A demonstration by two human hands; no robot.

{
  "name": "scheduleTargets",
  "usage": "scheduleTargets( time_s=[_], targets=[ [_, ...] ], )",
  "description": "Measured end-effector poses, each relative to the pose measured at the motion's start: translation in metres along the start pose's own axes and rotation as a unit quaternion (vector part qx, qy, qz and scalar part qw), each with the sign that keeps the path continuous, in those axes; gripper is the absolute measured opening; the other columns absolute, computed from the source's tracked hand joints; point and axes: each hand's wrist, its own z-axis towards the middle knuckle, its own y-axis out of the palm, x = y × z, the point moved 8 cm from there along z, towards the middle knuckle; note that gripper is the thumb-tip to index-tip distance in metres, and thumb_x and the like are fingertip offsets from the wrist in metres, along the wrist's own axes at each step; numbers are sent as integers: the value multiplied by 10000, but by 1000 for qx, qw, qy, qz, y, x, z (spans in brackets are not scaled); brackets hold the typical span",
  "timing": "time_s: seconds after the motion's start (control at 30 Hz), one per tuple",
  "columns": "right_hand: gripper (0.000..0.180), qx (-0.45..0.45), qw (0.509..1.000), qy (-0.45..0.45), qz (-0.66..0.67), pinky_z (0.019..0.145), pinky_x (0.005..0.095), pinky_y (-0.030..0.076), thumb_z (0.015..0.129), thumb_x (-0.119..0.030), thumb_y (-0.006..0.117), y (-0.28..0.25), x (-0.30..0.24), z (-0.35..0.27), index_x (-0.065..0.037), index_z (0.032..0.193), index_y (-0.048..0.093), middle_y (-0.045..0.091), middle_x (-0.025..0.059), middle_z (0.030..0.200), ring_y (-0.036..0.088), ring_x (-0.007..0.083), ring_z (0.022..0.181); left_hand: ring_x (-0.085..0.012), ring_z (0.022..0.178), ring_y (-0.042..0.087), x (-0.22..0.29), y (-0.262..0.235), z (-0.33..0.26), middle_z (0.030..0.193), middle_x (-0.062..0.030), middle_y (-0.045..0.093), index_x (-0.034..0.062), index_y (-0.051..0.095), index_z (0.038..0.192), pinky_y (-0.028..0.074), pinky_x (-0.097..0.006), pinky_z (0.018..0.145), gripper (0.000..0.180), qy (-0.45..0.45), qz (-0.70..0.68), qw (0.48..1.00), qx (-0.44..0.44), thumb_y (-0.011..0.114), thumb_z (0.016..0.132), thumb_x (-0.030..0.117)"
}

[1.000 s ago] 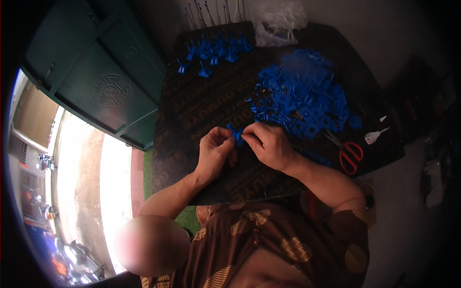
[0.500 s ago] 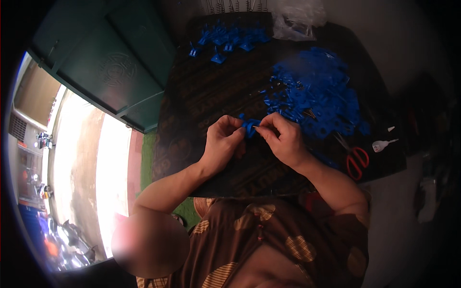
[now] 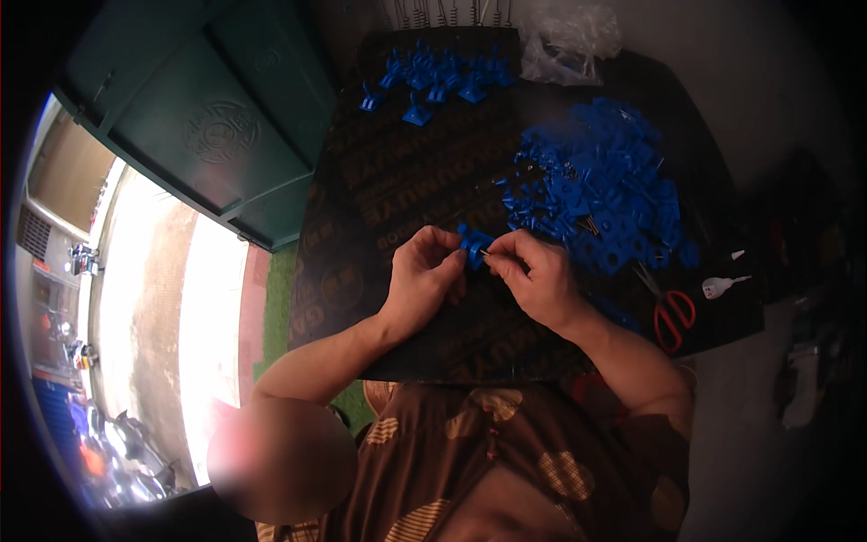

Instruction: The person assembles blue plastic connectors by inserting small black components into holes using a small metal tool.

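Over the near middle of the dark table, my left hand (image 3: pixel 424 275) is closed on a small blue plastic part (image 3: pixel 473 246). My right hand (image 3: pixel 539 278) pinches a thin metal pin (image 3: pixel 488 253) at the part's right side. The pin's tip meets the blue part; how deep it sits cannot be made out. Beyond my right hand lies a large heap of loose blue plastic pieces (image 3: pixel 623 172), some of them flat with round holes. A few metal pins (image 3: pixel 589 225) lie at the heap's near edge.
Several blue assembled pieces (image 3: pixel 433 77) stand at the table's far left, beside a clear plastic bag (image 3: pixel 571 41). Red-handled scissors (image 3: pixel 670 316) and a small white bottle (image 3: pixel 722 286) lie at the right. A green metal door (image 3: pixel 208 117) stands left of the table (image 3: pixel 361 217).
The view has shifted slightly, so the table's things sit a little lower and farther right. Both hands keep their grip, the pin still held against the blue part.
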Motion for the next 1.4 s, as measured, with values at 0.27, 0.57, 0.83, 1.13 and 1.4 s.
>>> scheduleTargets(
  time_s=[0.27, 0.57, 0.83, 1.13, 1.4],
  targets=[
    [68, -2, 1000, -13, -7, 531, 275, 490, 831, -6, 642, -4, -3, 3, 2, 856, 579, 634, 105, 730, 643, 189, 640, -99, 556, 572, 2, 6, 0, 732, -63, 593, -20, 500, 984, 468, -219, 474, 150, -18, -23, 999, -33, 580, 876, 48],
    [93, 11, 999, -38, -4, 531, 250, 457, 803, 18, 664, -4, -9, 2, -4, 850, 587, 614, 66, 705, 601, 128, 611, -104, 591, 580, 1, 8, -2, 780, -66, 600, -6, 491, 1000, 480, -222, 494, 212, -18, -31, 999, -41, 626, 853, 61],
    [111, 24, 994, -99, -49, 486, 270, 434, 776, 29, 677, -5, -20, 0, -10, 816, 580, 599, 77, 686, 581, 159, 564, -81, 607, 566, 0, 11, -2, 807, -56, 585, -7, 474, 981, 477, -207, 481, 217, -3, -23, 999, -43, 633, 844, 46],
    [104, 59, 991, -111, -43, 490, 233, 424, 784, 37, 659, -18, -28, -1, -8, 832, 578, 602, 61, 692, 568, 126, 554, -124, 568, 583, 0, 4, 3, 777, -87, 586, -12, 453, 993, 498, -241, 485, 225, -24, -53, 998, -36, 618, 851, 43],
    [97, 80, 993, -92, 2, 478, 215, 424, 806, 26, 653, -23, -21, -2, -6, 855, 576, 587, 45, 690, 555, 106, 557, -180, 612, 629, 1, 8, 6, 799, -116, 600, -21, 434, 1008, 551, -297, 548, 241, -27, -175, 982, -71, 612, 856, 35]
  ],
)
